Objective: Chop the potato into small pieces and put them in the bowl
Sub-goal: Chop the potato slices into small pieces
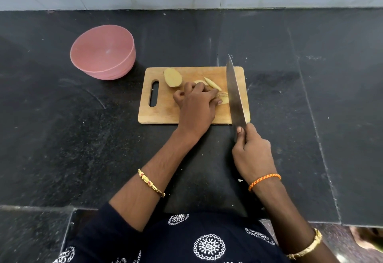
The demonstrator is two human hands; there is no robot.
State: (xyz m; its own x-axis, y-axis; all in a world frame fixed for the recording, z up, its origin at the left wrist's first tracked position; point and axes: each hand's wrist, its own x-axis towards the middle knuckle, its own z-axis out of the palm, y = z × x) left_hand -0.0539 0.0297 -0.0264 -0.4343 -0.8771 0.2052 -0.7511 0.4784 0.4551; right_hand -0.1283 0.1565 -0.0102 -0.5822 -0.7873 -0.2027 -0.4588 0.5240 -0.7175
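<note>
Right hand [251, 151] around knife [235, 91] — no legible writing

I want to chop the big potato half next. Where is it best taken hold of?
Probably by the rounded skin sides of the potato half, fingers coming from above and the left: it seems to lie with a cut face on the cutting board, and the knife works on the right.

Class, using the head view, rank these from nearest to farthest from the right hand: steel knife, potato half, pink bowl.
1. Steel knife, gripped in the right hand.
2. Potato half, on the board's far left.
3. Pink bowl, far left on the counter.
</note>
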